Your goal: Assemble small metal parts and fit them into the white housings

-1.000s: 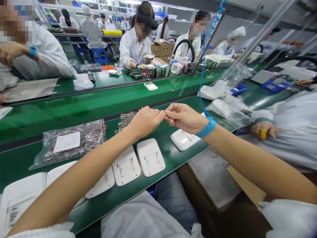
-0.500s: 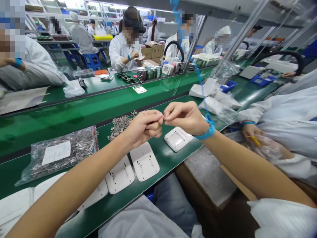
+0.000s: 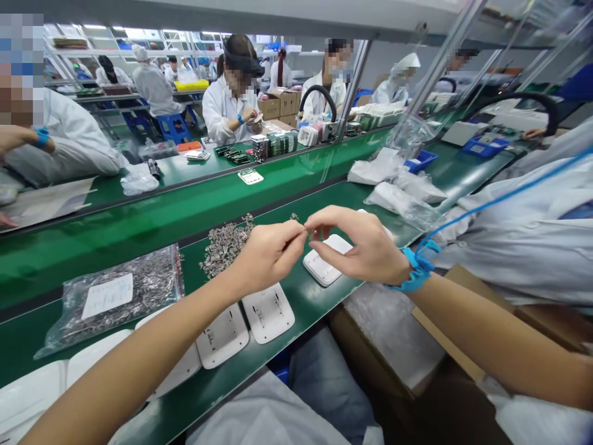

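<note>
Left hand [image 3: 269, 254] and right hand [image 3: 359, 247] raised above green tabletop [image 3: 139, 216], fingertips meeting, pinching something too small to identify. Right hand's other fingers loosely spread. Blue wrist strap [image 3: 414, 272] on right wrist. Below: white plastic covers [image 3: 267, 312], loose pile of small metal parts [image 3: 225, 241], bagged parts [image 3: 115, 293] far left.

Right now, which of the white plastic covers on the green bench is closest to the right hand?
The white cover lying alone just below the right hand; the other covers sit in a row farther left, under the left forearm.
</note>
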Tool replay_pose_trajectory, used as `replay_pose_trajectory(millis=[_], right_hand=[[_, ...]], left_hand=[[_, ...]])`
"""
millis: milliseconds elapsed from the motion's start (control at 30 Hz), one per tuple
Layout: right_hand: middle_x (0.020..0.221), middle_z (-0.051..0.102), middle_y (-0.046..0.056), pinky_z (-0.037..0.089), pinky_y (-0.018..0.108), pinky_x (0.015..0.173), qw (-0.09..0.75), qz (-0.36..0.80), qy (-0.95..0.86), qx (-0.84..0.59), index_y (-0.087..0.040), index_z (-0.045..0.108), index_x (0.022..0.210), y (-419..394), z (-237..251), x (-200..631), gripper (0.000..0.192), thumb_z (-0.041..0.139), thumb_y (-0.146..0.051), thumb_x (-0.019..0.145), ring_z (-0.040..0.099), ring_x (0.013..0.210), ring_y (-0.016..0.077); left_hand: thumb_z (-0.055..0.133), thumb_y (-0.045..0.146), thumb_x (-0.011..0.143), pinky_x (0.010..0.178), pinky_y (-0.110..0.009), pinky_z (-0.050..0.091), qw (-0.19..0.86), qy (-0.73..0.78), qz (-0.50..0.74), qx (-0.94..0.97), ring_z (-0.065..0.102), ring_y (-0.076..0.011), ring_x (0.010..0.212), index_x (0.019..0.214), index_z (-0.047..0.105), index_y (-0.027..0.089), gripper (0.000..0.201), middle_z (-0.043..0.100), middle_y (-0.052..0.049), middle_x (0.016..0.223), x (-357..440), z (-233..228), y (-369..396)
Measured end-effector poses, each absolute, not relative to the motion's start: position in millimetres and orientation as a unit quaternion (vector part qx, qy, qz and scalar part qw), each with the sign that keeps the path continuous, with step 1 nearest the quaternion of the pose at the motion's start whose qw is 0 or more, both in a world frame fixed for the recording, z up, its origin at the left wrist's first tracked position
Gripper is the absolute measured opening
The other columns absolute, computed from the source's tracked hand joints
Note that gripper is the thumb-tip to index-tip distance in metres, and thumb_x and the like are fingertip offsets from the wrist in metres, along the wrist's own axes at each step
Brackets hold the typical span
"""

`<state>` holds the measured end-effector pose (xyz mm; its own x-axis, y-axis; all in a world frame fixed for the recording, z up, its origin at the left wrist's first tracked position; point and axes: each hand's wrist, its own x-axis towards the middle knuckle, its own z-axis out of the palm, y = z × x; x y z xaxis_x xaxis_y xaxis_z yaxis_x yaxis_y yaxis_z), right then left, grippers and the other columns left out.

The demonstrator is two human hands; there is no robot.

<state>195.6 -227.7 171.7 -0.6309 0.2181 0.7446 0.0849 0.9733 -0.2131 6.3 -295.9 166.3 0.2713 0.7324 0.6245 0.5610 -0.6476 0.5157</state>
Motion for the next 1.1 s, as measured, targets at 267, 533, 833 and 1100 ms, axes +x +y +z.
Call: replay_pose_trajectory(millis=[267,533,833,1100], right_hand=[[0.074,0.064,0.004,0.044,0.028,0.065,0.462,0.174,-0.865,-0.093,-0.017,0.065,0.086,-251,148,203,0.014,0.056,-0.019,0.096,0.056,0.069,0.0137],[0.045,0.047,-0.003,0.028,0.020,0.035,0.132,0.930,-0.329,0.101,-0.019,0.046,0.061,-353,57,184,0.047,0.059,-0.057,0.086,0.038,0.033,0.0074],[0.085,0.065,0.005,0.042,0.027,0.067,0.487,0.219,-0.844,-0.047,-0.017,0.064,0.105,-341,114,208,0.034,0.066,-0.048,0.091,0.055,0.072,0.0138],[0.086,0.074,0.002,0.044,0.022,0.062,0.420,0.133,-0.891,0.112,-0.019,0.068,0.092,-316,125,225,0.024,0.048,-0.028,0.102,0.063,0.068,0.0088]], left_hand=[[0.044,0.015,0.097,0.051,-0.026,0.034,-0.082,0.325,0.391,0.857,0.044,-0.0094,0.053,0.080,0.057,0.017,0.021,0.049,0.003,0.060,8,165,-317],[0.070,0.024,0.083,0.045,-0.031,0.029,-0.373,0.114,0.230,0.892,0.046,-0.0127,0.055,0.078,0.068,0.021,0.006,0.053,0.000,0.065,5,169,-381],[0.041,0.014,0.096,0.052,-0.022,0.033,0.147,0.415,0.315,0.841,0.043,-0.0090,0.054,0.073,0.053,0.018,0.026,0.049,0.002,0.058,15,164,-402],[0.046,0.066,0.092,0.059,-0.022,0.040,0.501,0.465,0.256,0.683,0.046,-0.0109,0.057,0.067,0.062,0.016,0.058,0.053,-0.001,0.057,28,139,-405]])
